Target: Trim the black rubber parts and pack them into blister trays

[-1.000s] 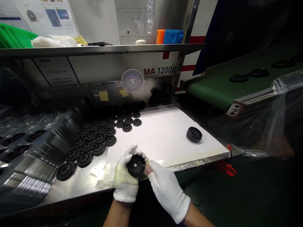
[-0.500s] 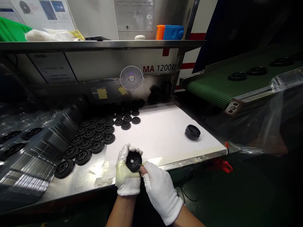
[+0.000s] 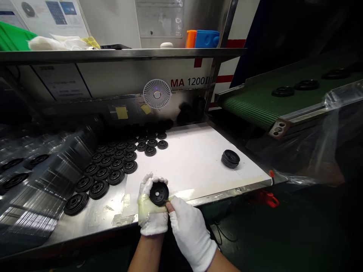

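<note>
Head view: cloth-gloved left hand point(image 3: 151, 210) cups round black disc point(image 3: 162, 192)

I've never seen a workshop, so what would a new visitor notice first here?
Probably the white-gloved hands at the front: the left hand holds a round black part, and the right hand is at its lower edge. Next might be the rows of black discs on the left side of the bench. A pale round fan stands out behind, and a green conveyor belt at the right.
</note>
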The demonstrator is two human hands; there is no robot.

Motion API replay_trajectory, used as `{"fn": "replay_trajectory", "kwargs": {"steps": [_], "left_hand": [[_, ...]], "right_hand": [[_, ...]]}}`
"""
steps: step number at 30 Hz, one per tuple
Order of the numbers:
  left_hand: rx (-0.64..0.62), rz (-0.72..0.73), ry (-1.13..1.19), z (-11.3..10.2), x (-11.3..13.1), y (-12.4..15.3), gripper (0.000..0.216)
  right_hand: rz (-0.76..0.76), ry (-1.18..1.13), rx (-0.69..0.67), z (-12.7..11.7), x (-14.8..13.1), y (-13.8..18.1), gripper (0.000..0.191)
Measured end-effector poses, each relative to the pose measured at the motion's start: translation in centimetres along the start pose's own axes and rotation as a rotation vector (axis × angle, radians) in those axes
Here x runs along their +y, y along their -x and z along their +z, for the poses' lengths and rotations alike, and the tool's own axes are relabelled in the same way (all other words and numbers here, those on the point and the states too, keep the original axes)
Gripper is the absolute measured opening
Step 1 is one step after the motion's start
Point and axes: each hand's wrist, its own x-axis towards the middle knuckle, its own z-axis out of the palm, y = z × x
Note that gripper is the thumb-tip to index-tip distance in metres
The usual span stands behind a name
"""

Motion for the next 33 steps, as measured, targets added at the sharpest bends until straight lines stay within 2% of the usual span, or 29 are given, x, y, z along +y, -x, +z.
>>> {"fn": "replay_trajectory", "kwargs": {"steps": [3, 6, 9, 14, 16, 18, 20, 23, 25, 27, 30, 33], "left_hand": [[-0.007, -0.008, -0.018, -0.2, 0.1, -0.3, 0.027], [-0.092, -0.163, -0.055, -0.5, 0.7, -0.3, 0.038], [-0.131, -0.277, -0.071, -0.6, 1.2, -0.3, 0.034], [-0.059, -0.291, 0.020, 0.2, 0.9, -0.6, 0.012], [-0.009, -0.254, 0.059, 0.4, 0.7, -0.7, 0.009], [-0.003, -0.175, 0.059, 0.5, 0.6, -0.6, 0.013], [-0.049, -0.157, 0.000, 0.2, 0.8, -0.4, 0.023], [-0.121, -0.274, -0.083, -0.2, 1.2, -0.2, 0.032], [-0.134, -0.306, -0.065, -0.3, 1.2, -0.2, 0.027], [-0.105, -0.296, -0.012, -0.1, 1.0, -0.4, 0.018], [0.011, -0.280, 0.069, 0.3, 0.6, -0.6, 0.006], [0.021, -0.198, 0.075, 0.3, 0.6, -0.5, 0.011]], "right_hand": [[-0.006, 0.018, -0.006, 0.2, -0.2, 0.2, 0.022], [-0.005, 0.022, -0.018, 0.1, 0.3, 0.0, 0.021], [0.006, 0.004, -0.010, -0.3, 1.0, -0.4, 0.020], [0.019, 0.011, 0.010, -0.3, 0.5, -0.1, 0.022], [-0.004, 0.019, 0.020, -0.1, 0.0, 0.1, 0.023], [-0.020, 0.024, 0.022, 0.0, -0.3, 0.2, 0.023], [-0.022, 0.021, 0.016, -0.1, -0.2, 0.1, 0.023], [-0.012, 0.022, 0.019, -0.4, 0.5, -0.2, 0.021], [0.004, 0.030, 0.031, -0.5, 0.9, -0.3, 0.019], [0.003, 0.034, 0.044, -0.4, 0.9, -0.1, 0.019], [-0.021, 0.020, 0.042, 0.1, 0.3, 0.3, 0.021], [-0.017, 0.027, 0.024, 0.3, -0.1, 0.5, 0.022]]}}
